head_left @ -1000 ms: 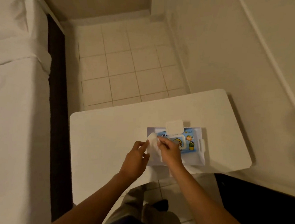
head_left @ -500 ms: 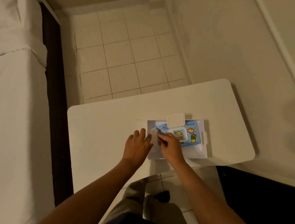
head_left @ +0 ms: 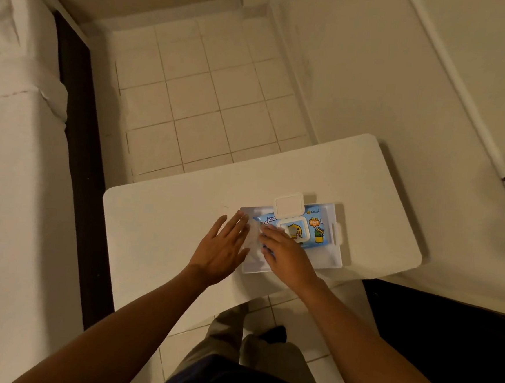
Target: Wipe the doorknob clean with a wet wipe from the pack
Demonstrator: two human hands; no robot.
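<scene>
A blue wet wipe pack [head_left: 314,234] lies in a white tray [head_left: 335,259] on a small white table [head_left: 163,229]. The pack's white flip lid [head_left: 288,205] stands up, open. A white wet wipe [head_left: 253,242] lies flat on the left end of the tray. My left hand [head_left: 221,249] rests palm down with fingers spread on the wipe's left edge. The fingers of my right hand [head_left: 285,254] lie flat across the wipe's right side and the near edge of the pack. Neither hand grips anything. No doorknob is in view.
A bed with white sheets [head_left: 11,202] and a dark frame [head_left: 80,135] runs along the left. Tiled floor [head_left: 198,96] lies beyond the table. A white wall with a conduit [head_left: 464,96] is on the right, and a dark object [head_left: 444,342] sits at the lower right.
Both hands held the wipe up above the tray a second ago. They have lowered it and now lie flat on it, fingers stretched out.
</scene>
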